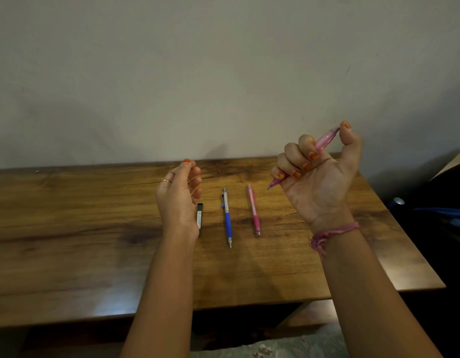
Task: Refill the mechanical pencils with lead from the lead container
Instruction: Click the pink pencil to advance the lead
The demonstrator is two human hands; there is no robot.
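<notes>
At right of the frame, the right hand (318, 171) grips a light pink pencil (324, 139) raised above the worktop (94, 228). The left hand (178, 200) hovers with fingers loosely curled, holding nothing, at centre. Just beside it on the worktop lie the black lead container (199, 218), a blue pencil (227, 218) and a darker pink pencil (254, 210).

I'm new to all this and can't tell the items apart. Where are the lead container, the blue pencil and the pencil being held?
lead container (199, 217): head view, white label.
blue pencil (228, 223): head view, blue grip.
held pink pencil (324, 139): head view, translucent barrel.
</notes>
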